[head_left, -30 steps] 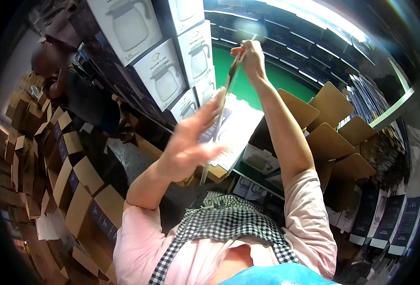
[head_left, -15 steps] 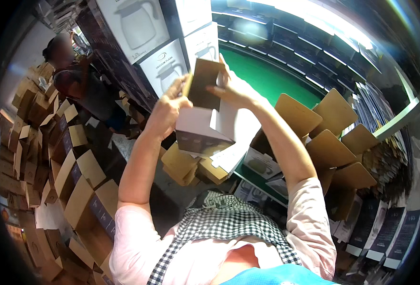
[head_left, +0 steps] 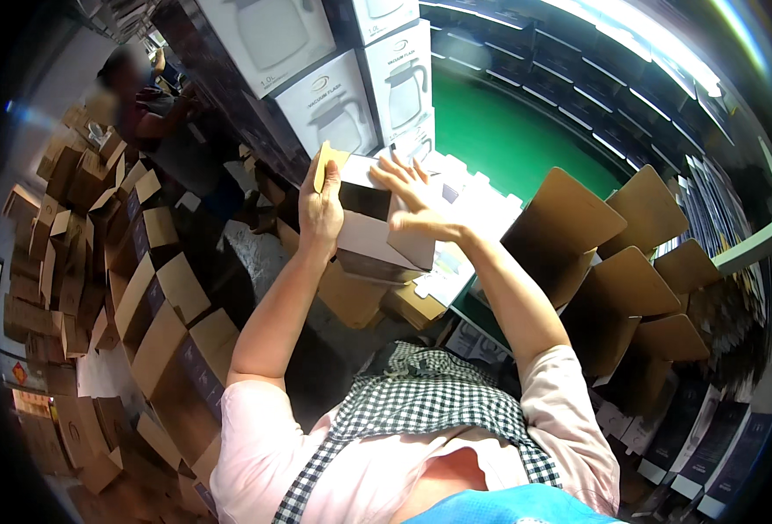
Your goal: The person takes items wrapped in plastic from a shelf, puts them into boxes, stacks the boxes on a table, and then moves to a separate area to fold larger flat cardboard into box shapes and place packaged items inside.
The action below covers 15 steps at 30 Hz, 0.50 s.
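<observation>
A small carton (head_left: 377, 244), white and grey outside with a dark, shadowed inside, is held in front of me with its open end up. My left hand (head_left: 320, 210) grips its left side, the thumb against a yellowish cardboard flap (head_left: 329, 164). On the right, my right hand (head_left: 417, 203) lies against the box's edge with its fingers spread. Part of the box's far side is hidden behind that hand. Beneath and to the right of the box are flat white sheets of packaging (head_left: 482, 205), brightly lit.
White boxes with a jug picture (head_left: 329, 109) are stacked ahead. Open brown cartons stand at right (head_left: 565, 223) and in rows at left (head_left: 155, 327). A green surface (head_left: 517, 148) runs beyond, below dark boxes. Another person (head_left: 155, 122) stands at far left.
The box has been lowered and tipped a little. My right hand has gone from holding its upper flap to lying spread on its right side. The view has shifted slightly left.
</observation>
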Motion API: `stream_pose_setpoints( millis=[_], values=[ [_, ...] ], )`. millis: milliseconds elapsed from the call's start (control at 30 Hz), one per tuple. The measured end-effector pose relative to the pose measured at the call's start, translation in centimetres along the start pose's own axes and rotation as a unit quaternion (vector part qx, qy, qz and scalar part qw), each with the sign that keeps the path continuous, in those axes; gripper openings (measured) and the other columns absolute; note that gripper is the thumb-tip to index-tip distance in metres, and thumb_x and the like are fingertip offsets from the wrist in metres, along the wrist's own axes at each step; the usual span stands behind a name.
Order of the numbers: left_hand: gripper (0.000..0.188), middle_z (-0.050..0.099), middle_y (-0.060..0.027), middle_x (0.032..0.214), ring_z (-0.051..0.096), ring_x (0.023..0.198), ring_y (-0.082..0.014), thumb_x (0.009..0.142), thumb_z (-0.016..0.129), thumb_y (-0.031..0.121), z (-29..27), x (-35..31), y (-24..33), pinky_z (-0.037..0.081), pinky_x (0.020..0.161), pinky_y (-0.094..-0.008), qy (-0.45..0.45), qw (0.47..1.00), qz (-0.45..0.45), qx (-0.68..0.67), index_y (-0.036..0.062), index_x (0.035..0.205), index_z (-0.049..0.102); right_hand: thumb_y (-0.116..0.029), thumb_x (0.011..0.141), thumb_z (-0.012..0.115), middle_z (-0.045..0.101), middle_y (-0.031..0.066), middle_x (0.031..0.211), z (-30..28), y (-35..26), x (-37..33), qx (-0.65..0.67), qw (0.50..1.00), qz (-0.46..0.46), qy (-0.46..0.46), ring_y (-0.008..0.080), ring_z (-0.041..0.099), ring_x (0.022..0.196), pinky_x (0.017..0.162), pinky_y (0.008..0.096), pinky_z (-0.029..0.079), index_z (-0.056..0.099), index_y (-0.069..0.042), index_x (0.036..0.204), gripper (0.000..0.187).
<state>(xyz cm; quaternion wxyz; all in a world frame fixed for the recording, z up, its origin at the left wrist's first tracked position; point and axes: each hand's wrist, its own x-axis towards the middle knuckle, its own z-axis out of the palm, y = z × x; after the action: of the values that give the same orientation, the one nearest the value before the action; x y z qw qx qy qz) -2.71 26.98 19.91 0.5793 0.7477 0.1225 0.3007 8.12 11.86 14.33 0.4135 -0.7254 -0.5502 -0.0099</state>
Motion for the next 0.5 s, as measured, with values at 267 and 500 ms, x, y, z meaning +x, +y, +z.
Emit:
stream_pose_setpoints(
  millis=[267,500],
  values=[
    [0.051,0.053,-0.0094,0.132,0.046,0.124,-0.02,0.101,0.046,0.044,-1.5,3.7,-0.9,0.029,0.113,-0.0348,-0.364,0.918,-0.105,-0.115,0.009,0.139,0.047,-0.005,0.08,0.067,0.054,0.0108,0.135,2.6,0.2,-0.8,0.018,0.982,0.039,0.183,0.0355,0.043,0.132,0.115,0.053,0.025,0.066,-0.005,0.108,0.028],
    [0.094,0.059,-0.029,0.123,0.06,0.11,-0.0449,0.07,0.085,0.035,1.8,3.7,-1.4,0.044,0.101,-0.043,-0.207,0.902,0.078,0.37,0.008,0.146,0.035,-0.047,0.1,0.046,0.039,0.0236,0.147,6.0,0.2,-4.6,0.352,0.761,0.405,0.365,0.0341,0.036,0.137,0.112,0.0375,0.028,0.033,0.007,0.143,0.07]
  ],
)
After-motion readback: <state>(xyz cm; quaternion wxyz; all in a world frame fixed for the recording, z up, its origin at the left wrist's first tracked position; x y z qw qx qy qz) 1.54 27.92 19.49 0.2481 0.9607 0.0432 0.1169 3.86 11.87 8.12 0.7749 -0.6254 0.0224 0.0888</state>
